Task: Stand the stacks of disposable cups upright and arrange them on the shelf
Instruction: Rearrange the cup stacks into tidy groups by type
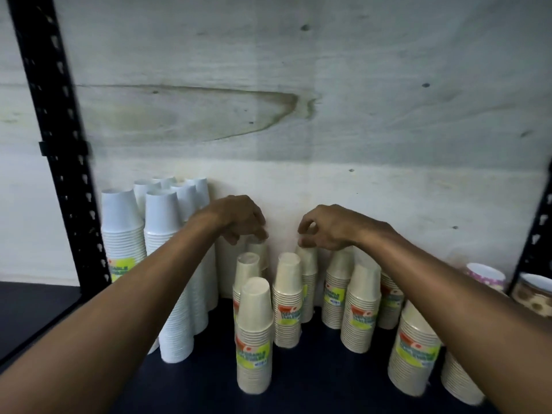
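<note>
Several stacks of beige cups with green labels stand upright on the dark shelf point(313, 383); the nearest beige stack point(254, 333) is at the front centre. Tall white cup stacks point(162, 234) stand at the left against the back wall. My left hand point(239, 219) reaches to the back, its curled fingertips on the top of a rear beige stack point(259, 252). My right hand point(325, 227) pinches the top of a second rear beige stack point(309, 264). My forearms hide parts of the white stacks and the right-hand beige stacks.
Black perforated shelf posts point(59, 144) rise at the left and at the far right point(537, 234). A pale stained wall closes the back. Patterned paper bowls point(485, 274) and a brown flowered tub point(533, 294) sit at the right. More beige stacks point(416, 351) crowd the front right.
</note>
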Demonstrator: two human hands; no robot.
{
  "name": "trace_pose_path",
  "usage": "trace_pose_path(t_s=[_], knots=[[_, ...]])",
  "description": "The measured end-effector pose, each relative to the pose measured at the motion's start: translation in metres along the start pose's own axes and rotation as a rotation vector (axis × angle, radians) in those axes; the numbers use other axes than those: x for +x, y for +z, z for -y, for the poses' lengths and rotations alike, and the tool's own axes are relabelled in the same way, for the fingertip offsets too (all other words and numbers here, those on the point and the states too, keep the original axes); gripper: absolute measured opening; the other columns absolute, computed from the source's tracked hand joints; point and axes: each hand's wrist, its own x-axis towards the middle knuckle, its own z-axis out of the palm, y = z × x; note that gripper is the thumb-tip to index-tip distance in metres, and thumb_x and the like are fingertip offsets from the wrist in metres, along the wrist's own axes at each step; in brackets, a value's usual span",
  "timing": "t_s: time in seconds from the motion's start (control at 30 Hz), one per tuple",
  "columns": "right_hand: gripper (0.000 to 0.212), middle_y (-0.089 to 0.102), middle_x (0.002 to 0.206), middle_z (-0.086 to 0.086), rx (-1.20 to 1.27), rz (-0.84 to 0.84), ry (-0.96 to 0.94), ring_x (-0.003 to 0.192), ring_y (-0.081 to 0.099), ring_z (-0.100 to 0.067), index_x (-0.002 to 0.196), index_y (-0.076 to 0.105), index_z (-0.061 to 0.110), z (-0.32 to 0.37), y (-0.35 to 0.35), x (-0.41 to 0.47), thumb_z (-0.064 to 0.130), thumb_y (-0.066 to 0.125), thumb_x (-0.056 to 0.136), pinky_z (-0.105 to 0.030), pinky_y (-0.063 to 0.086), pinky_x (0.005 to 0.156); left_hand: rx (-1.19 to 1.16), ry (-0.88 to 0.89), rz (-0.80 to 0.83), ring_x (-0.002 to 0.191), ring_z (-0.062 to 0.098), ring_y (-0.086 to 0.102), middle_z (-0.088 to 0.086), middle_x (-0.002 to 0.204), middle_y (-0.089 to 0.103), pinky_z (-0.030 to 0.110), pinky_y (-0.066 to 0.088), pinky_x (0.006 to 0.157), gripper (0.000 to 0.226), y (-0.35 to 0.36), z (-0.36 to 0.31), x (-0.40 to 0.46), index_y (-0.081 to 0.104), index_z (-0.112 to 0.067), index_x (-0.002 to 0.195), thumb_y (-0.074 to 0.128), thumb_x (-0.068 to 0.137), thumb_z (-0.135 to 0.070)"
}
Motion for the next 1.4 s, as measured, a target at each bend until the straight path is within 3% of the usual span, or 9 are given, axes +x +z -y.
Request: trace_pose_path(t_s=[0.2, 0.3, 0.43, 0.53, 0.7, 0.9, 1.0, 1.27, 1.4], knots=[[0.026, 0.074, 0.108, 0.006, 0.046, 0.096, -0.093, 0.077, 0.063, -0.004, 0.107, 0.076, 0.022, -0.003, -0.003, 0.014, 0.037, 0.07, 0.087, -0.027, 0.053, 0.079, 0.004, 0.052, 0.191, 0.073, 0.008, 0.064, -0.004, 0.102, 0.065, 0.015, 0.057, 0.062, 0.036, 0.004, 0.006, 0.015, 0.068, -0.014, 0.122, 0.074, 0.087, -0.017], [0.025, 0.075, 0.108, 0.006, 0.035, 0.096, -0.113, 0.085, 0.066, -0.008, 0.108, 0.076, 0.022, -0.006, -0.004, 0.018, 0.035, 0.071, 0.086, -0.031, 0.055, 0.086, 0.006, 0.065, 0.188, 0.065, 0.003, 0.061, -0.003, 0.095, 0.069, 0.011, 0.053, 0.051, 0.035, 0.008, 0.009, 0.019, 0.071, -0.018, 0.116, 0.078, 0.082, -0.018], [0.028, 0.074, 0.111, 0.005, 0.068, 0.061, -0.14, 0.084, 0.064, -0.005, 0.112, 0.075, 0.021, -0.004, 0.001, 0.024, 0.03, 0.072, 0.086, -0.027, 0.055, 0.084, -0.063, 0.072, 0.149, 0.086, 0.02, 0.072, 0.005, 0.111, 0.073, 0.031, 0.06, 0.081, 0.038, 0.013, 0.009, 0.024, 0.071, -0.015, 0.117, 0.08, 0.08, -0.02], [0.03, 0.073, 0.114, 0.003, 0.059, 0.05, -0.169, 0.087, 0.063, -0.007, 0.116, 0.073, 0.021, -0.001, 0.005, 0.026, 0.03, 0.071, 0.087, -0.023, 0.051, 0.081, -0.152, 0.077, 0.165, 0.101, 0.031, 0.071, 0.012, 0.114, 0.072, 0.04, 0.058, 0.09, 0.039, 0.018, 0.004, 0.025, 0.07, -0.01, 0.119, 0.079, 0.081, -0.013], [0.031, 0.073, 0.116, 0.002, 0.061, 0.033, -0.185, 0.097, 0.065, -0.011, 0.118, 0.072, 0.024, -0.001, 0.007, 0.025, 0.029, 0.07, 0.088, -0.025, 0.05, 0.084, -0.2, 0.103, 0.167, 0.099, 0.03, 0.072, 0.011, 0.113, 0.072, 0.041, 0.058, 0.089, 0.038, 0.02, 0.003, 0.024, 0.071, -0.011, 0.116, 0.08, 0.08, -0.014], [0.031, 0.074, 0.112, 0.001, 0.078, 0.006, -0.193, 0.086, 0.064, -0.006, 0.117, 0.072, 0.022, -0.004, 0.009, 0.021, 0.029, 0.07, 0.088, -0.024, 0.05, 0.08, -0.271, 0.069, 0.197, 0.08, 0.024, 0.069, 0.016, 0.114, 0.07, 0.03, 0.059, 0.073, 0.046, 0.02, 0.005, 0.022, 0.065, -0.01, 0.12, 0.082, 0.078, -0.013], [0.03, 0.073, 0.115, 0.0, 0.09, -0.021, -0.196, 0.098, 0.067, -0.011, 0.117, 0.072, 0.02, -0.004, 0.01, 0.018, 0.027, 0.071, 0.088, -0.028, 0.052, 0.088, -0.265, 0.058, 0.21, 0.078, 0.025, 0.068, 0.016, 0.114, 0.07, 0.031, 0.059, 0.071, 0.046, 0.02, 0.003, 0.02, 0.064, -0.009, 0.121, 0.081, 0.079, -0.01], [0.03, 0.073, 0.112, 0.002, 0.138, -0.066, -0.146, 0.099, 0.067, -0.011, 0.112, 0.074, 0.02, -0.008, 0.008, 0.011, 0.034, 0.071, 0.086, -0.026, 0.052, 0.087, -0.251, 0.048, 0.193, 0.086, 0.025, 0.071, 0.013, 0.114, 0.071, 0.037, 0.06, 0.08, 0.046, 0.02, 0.003, 0.015, 0.064, -0.012, 0.121, 0.081, 0.079, -0.018], [0.028, 0.077, 0.091, 0.0, 0.012, -0.069, 0.001, 0.087, 0.07, -0.019, 0.092, 0.076, 0.018, -0.021, -0.007, -0.001, 0.043, 0.069, 0.084, -0.036, 0.057, 0.082, -0.272, 0.071, 0.156, 0.093, 0.024, 0.071, 0.009, 0.115, 0.07, 0.04, 0.06, 0.086, 0.041, 0.014, 0.001, 0.007, 0.064, -0.016, 0.121, 0.078, 0.082, -0.025]])
